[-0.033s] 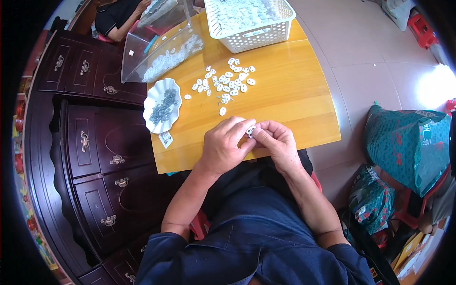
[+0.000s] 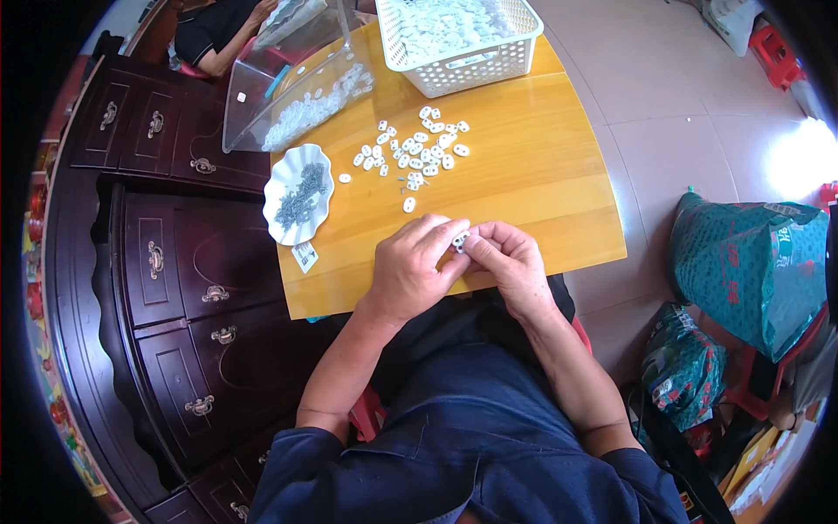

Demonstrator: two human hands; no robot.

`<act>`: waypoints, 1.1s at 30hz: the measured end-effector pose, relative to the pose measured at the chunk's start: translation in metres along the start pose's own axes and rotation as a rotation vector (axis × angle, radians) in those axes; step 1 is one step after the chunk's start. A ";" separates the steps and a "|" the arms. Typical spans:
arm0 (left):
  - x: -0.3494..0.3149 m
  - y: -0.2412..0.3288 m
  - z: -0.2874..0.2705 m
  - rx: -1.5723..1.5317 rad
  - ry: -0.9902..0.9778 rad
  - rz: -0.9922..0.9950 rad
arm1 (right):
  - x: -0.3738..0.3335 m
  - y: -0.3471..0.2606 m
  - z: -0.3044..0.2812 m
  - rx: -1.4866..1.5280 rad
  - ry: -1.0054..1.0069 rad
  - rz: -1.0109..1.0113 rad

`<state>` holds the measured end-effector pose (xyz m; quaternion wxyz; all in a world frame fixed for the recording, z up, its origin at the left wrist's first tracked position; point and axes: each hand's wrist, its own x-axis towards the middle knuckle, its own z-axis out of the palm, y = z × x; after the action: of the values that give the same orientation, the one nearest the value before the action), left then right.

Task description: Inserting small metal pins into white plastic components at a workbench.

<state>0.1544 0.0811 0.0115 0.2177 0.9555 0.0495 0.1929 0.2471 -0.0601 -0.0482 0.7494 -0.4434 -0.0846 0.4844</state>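
My left hand (image 2: 412,269) and my right hand (image 2: 513,269) meet over the near edge of the wooden table. Between their fingertips they pinch a small white oval plastic piece with dark holes (image 2: 460,242); the fingers partly cover it. Just beyond lies a single white oval piece (image 2: 408,204), and farther back is a loose spread of similar two-holed pieces (image 2: 415,155). To the left a white scalloped dish (image 2: 274,183) holds a heap of small grey metal parts (image 2: 301,199), seemingly screws.
At the back left stands a transparent bin (image 2: 237,127) with translucent small parts (image 2: 310,113). A white perforated basket (image 2: 476,79) full of pale pieces sits at the far edge. Dark drawers (image 2: 227,262) flank the table's left; teal bags (image 2: 742,262) rest at right. Another person (image 2: 209,44) sits far left.
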 end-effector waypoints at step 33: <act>0.005 0.001 -0.007 -0.030 -0.125 -0.023 | 0.001 0.005 0.002 -0.066 0.061 -0.053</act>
<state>0.1562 0.0835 0.0193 0.2368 0.9617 0.0441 0.1309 0.2433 -0.0578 -0.0508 0.7491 -0.4799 -0.0894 0.4479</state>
